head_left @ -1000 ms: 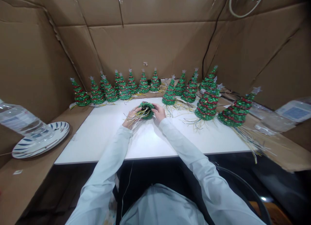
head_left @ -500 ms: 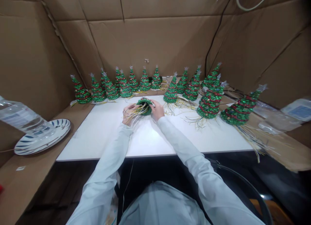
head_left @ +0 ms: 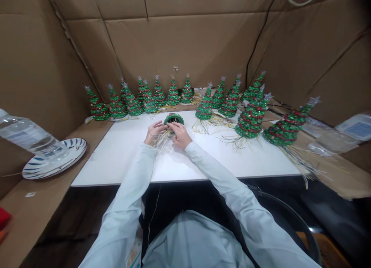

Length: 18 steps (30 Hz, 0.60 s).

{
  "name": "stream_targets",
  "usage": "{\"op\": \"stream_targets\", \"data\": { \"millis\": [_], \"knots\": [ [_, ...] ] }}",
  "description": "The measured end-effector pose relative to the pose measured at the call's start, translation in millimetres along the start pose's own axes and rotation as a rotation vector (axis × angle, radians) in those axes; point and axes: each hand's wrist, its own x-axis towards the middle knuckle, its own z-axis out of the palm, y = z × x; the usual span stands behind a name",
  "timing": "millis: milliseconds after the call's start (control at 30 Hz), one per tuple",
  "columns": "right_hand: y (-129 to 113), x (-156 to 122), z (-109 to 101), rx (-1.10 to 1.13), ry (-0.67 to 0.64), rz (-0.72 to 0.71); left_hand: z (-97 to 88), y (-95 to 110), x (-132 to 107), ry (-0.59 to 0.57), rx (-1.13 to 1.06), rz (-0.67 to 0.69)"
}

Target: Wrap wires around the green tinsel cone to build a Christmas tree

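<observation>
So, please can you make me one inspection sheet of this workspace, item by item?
Surface: white table top, with brown cardboard beside it.
Job's things: small green glittery cone, open end showing, above pale strands; glittery green trees stand along the back and right.
Clutter: clear plastic bottle above a blue-striped plate; plastic bags at right.
Hands: left hand and right hand both at the strands; grip unclear.
Cables: black cable on the right wall.
Surroundings: cardboard walls on three sides.
</observation>
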Motion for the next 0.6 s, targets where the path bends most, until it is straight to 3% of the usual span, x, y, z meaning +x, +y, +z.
{"op": "stream_targets", "data": {
  "millis": [200, 600],
  "knots": [
    [23, -4, 10, 0.013, -0.058, 0.074, -4.6, 7, -1, 0.021, 0.251, -0.124],
    [21, -5, 15, 0.015, -0.063, 0.168, -8.2, 9, -13, -0.107, 0.192, 0.067]
  ]
}}
